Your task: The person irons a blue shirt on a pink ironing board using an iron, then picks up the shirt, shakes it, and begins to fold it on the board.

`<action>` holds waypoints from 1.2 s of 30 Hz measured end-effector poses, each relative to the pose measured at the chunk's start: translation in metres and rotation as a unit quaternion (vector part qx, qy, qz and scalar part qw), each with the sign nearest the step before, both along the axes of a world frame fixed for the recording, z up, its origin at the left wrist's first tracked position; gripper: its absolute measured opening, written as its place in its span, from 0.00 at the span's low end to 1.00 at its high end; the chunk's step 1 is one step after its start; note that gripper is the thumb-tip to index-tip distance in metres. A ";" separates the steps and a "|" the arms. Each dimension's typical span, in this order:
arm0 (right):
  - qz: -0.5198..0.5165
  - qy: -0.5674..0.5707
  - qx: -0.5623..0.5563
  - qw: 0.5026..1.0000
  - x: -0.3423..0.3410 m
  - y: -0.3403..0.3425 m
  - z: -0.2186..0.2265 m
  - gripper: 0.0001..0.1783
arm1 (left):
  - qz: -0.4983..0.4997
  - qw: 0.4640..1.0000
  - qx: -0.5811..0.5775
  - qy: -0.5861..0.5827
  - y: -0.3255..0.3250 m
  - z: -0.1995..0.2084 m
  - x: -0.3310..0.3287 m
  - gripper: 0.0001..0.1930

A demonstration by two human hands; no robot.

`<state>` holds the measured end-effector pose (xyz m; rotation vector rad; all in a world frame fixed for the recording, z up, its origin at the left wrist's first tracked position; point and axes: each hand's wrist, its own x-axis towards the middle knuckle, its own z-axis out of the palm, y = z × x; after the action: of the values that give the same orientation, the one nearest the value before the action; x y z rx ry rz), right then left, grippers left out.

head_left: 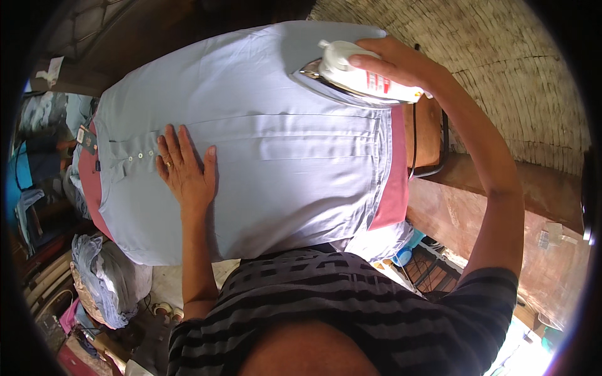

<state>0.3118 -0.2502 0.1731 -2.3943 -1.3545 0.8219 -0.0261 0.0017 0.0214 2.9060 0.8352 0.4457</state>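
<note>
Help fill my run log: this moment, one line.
right hand: holding clothes iron, grey-blue shirt beneath | left hand: palm-down on shirt beside buttons

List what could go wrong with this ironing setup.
1. The white iron in the right hand might scorch the pale blue garment if it lingers in one spot.
2. The left hand lies flat on the same garment; a sweep that way could burn its fingers.
3. Loose folds on the garment's near side may get pressed into creases.

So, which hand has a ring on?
The left hand, resting on the pale blue garment, wears the ring; the right hand, gripping the white iron, shows none.
</note>
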 end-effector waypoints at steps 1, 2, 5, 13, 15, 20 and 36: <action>-0.003 0.005 0.004 1.000 0.003 -0.011 -0.001 0.36 | 0.002 1.000 0.002 0.001 0.000 0.000 0.000 0.38; -0.012 0.009 0.042 0.999 0.001 -0.022 -0.004 0.34 | 0.004 1.000 0.003 0.002 0.000 0.001 0.000 0.38; -0.013 -0.010 0.042 0.999 -0.001 -0.029 -0.008 0.29 | 0.001 1.000 0.004 0.005 -0.002 0.001 0.002 0.37; -0.023 -0.002 0.105 0.994 -0.005 -0.038 -0.020 0.23 | 0.000 1.000 0.010 0.018 -0.001 0.001 0.000 0.36; -0.036 -0.007 0.107 0.994 -0.001 -0.052 -0.023 0.23 | -0.003 1.000 0.007 0.014 -0.002 0.002 0.000 0.36; -0.032 -0.081 0.122 0.989 0.008 -0.084 -0.015 0.25 | 0.006 0.998 0.062 0.020 -0.011 0.005 0.016 0.33; -0.475 0.015 0.103 0.874 -0.020 -0.201 -0.032 0.31 | -0.577 0.813 0.015 -0.075 -0.161 0.024 0.235 0.19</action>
<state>0.2919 -0.4508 0.1410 -2.4050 -0.1137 0.3837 0.2090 -0.1592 0.0451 2.6799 -0.9673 0.4936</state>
